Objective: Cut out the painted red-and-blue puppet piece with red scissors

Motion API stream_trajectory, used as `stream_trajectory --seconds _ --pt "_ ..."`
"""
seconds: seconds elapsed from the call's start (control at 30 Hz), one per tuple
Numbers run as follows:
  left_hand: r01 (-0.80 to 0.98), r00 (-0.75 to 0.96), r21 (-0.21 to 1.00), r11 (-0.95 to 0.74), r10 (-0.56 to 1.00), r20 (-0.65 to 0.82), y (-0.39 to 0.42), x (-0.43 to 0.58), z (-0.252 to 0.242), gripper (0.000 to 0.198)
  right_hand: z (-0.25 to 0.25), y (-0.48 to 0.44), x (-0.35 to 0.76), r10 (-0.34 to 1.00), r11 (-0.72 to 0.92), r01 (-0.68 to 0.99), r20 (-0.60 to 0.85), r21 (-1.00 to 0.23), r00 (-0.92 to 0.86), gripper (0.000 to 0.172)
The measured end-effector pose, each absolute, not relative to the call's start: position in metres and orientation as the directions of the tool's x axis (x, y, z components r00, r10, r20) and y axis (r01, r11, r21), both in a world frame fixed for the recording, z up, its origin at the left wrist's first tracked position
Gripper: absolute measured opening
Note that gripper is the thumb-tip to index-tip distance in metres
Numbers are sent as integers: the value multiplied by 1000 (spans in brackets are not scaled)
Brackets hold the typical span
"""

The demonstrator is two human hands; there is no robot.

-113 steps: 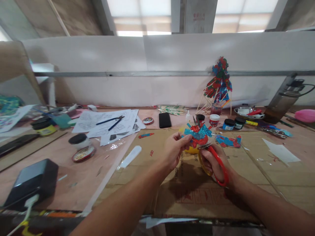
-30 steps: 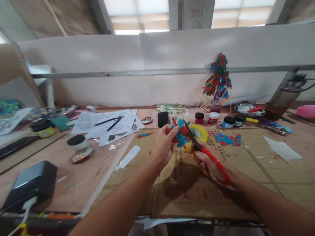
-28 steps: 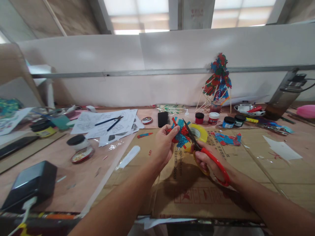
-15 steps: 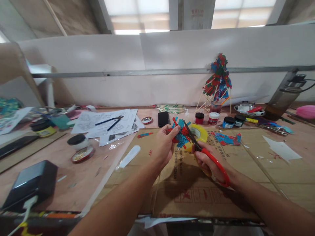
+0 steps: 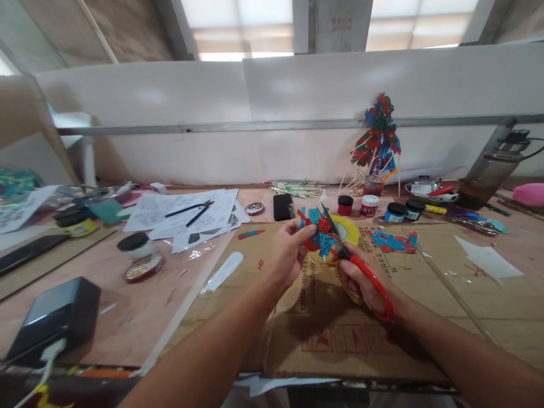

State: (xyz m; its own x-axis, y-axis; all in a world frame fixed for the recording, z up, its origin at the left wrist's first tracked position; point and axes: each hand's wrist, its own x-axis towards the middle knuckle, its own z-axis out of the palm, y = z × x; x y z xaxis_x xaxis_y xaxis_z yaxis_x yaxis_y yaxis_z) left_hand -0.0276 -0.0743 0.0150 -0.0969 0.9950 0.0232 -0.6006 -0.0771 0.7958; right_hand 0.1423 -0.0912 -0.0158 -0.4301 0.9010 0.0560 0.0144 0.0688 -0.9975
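My left hand [image 5: 289, 252] pinches a small red and blue painted cut-out [image 5: 319, 234] and holds it up over the cardboard sheet [image 5: 323, 334]. My right hand [image 5: 361, 280] grips red-handled scissors [image 5: 359, 266], whose dark blades point up and left into the cut-out's right edge. A yellow tape roll [image 5: 346, 229] lies on the cardboard just behind the cut-out. Another red and blue painted piece [image 5: 393, 242] lies flat to the right.
Several small paint jars [image 5: 369, 206] and a black phone [image 5: 283, 206] stand behind the cardboard. A colourful puppet on sticks [image 5: 379, 141] leans on the white wall. Drawing sheets with pens [image 5: 187, 212] lie at left, a lidded jar [image 5: 135, 245] and a black box [image 5: 55, 317] nearer me.
The cut-out has turned in my left hand and shifted slightly right. The scissors have closed in on its right edge, blades narrower than a second ago.
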Motion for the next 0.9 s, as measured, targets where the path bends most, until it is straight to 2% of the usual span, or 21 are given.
stream_trajectory --seconds 0.3,0.63,0.9 --pt "-599 1 801 -20 1000 26 -77 -26 18 29 -20 -90 146 896 148 -21 143 -989 -421 25" --pt "-583 -12 812 15 1000 -27 -77 -23 15 37 -23 -91 143 932 105 -45 114 -993 -345 31" --pt "-574 7 818 32 999 -34 -78 -22 17 34 -20 -93 142 941 39 -58 56 -998 -335 32"
